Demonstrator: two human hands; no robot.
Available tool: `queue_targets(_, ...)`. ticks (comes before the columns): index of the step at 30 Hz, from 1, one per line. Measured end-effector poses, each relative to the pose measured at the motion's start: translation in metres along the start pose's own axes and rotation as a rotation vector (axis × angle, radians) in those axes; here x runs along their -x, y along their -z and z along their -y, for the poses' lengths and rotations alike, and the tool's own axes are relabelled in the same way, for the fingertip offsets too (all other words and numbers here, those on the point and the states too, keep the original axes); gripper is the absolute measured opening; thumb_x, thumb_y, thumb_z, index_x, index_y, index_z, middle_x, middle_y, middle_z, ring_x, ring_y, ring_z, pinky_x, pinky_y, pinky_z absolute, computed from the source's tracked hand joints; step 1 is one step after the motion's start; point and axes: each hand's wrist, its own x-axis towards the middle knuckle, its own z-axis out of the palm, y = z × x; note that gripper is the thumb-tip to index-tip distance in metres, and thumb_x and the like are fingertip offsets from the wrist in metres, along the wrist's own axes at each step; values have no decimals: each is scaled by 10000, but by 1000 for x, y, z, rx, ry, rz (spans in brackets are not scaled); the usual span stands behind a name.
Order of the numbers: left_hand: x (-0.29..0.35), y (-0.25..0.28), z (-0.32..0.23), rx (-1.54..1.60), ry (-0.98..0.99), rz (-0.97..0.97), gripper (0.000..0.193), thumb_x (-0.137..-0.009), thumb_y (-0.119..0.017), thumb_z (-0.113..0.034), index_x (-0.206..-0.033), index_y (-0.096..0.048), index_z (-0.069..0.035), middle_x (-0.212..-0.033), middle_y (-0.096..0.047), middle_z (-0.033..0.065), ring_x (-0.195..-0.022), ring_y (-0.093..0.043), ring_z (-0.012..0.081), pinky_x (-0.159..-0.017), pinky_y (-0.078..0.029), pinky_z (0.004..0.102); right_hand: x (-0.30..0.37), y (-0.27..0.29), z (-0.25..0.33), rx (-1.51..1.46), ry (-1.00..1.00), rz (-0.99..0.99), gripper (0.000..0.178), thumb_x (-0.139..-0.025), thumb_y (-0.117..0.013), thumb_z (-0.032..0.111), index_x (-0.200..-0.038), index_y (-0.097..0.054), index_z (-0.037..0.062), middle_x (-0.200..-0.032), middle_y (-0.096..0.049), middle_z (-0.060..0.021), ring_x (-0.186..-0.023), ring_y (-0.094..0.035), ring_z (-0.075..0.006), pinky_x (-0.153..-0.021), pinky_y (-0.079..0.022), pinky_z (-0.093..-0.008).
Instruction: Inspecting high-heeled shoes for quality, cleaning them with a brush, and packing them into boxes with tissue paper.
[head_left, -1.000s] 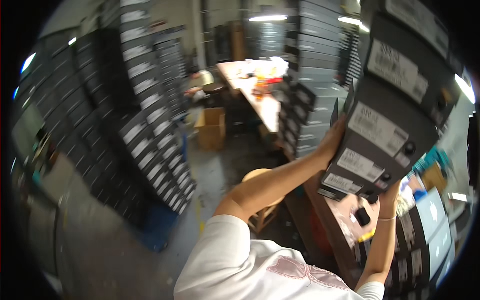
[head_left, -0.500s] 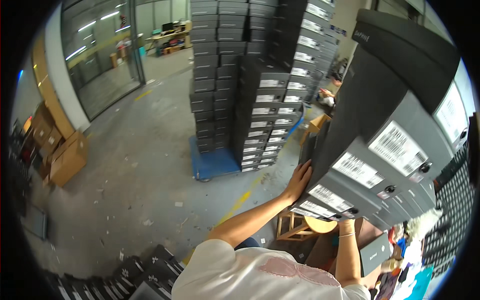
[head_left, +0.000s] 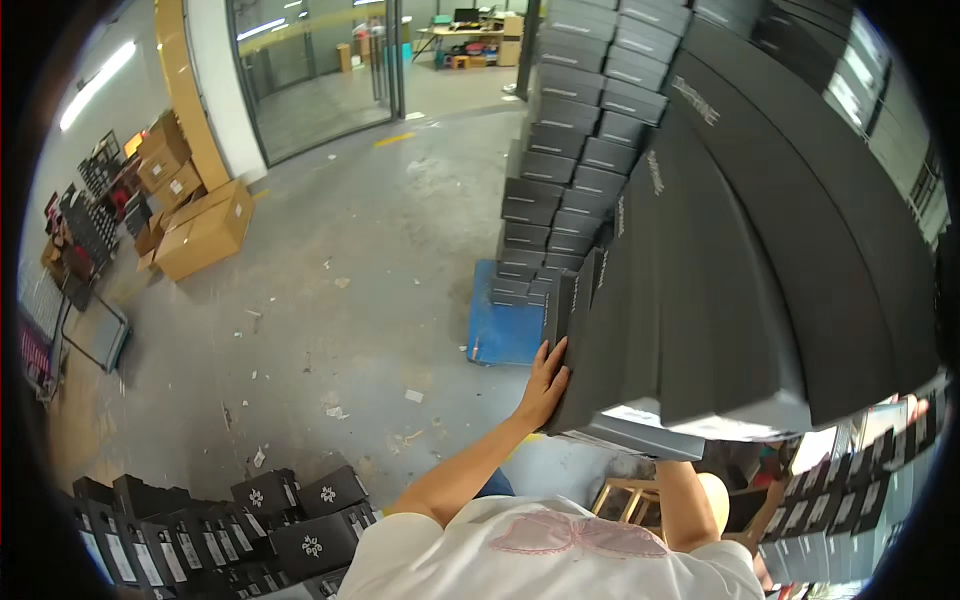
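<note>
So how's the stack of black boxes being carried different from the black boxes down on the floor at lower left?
The carried stack of black boxes is held up off the floor, the left hand pressed to its side; the floor boxes rest on the ground, untouched. The carried boxes are piled tightly in a leaning stack, while the floor boxes sit loosely side by side. Both are dark boxes with white marks.
</note>
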Motion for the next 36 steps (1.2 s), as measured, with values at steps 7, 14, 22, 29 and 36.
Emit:
queue_targets(7,-48,23,105,13,110,-73,576,-920,-493,-299,-1456,-332,-163,-1487,-183,309,-1382,-198,440,-1122,-193,465,-108,-15,-57,78,-189,-93,484,-937,-454,464,-1268,-488,112,-1253,-539,-57,-1149,-513,-251,-909,-472,-463)
queue_targets(14,-94,29,263,-37,179,-97,618,-897,-518,-322,-1466,-318,-191,-1498,-145,305,-1370,-206,454,-1117,-192,482,-215,41,-150,134,-327,-219,485,-938,-447,466,-1273,-485,117,-1258,-537,-56,-1153,-511,-253,-911,-470,-464)
queue_targets(22,-146,18,476,-52,196,-16,638,-895,-514,-421,-1465,-321,-210,-1492,-148,308,-1348,-229,478,-1115,-189,511,-358,101,-281,122,-392,-281,486,-940,-439,469,-1278,-482,122,-1263,-534,-56,-1157,-508,-256,-914,-467,-465)
queue_targets(29,-183,-50,720,-134,96,48,565,-941,-444,-148,-1472,-250,-147,-1545,-164,183,-1352,-220,518,-1081,-263,554,-458,109,-335,139,-410,-278,487,-942,-432,471,-1283,-479,127,-1267,-533,-56,-1161,-506,-258,-916,-464,-466)
queue_targets(36,-126,-53,736,238,504,-57,647,-937,-474,-255,-1479,-196,-38,-1551,-116,209,-1393,-197,430,-1124,-196,475,-430,127,-357,117,-502,-405,488,-944,-424,474,-1287,-477,131,-1272,-531,-55,-1164,-504,-261,-918,-462,-467)
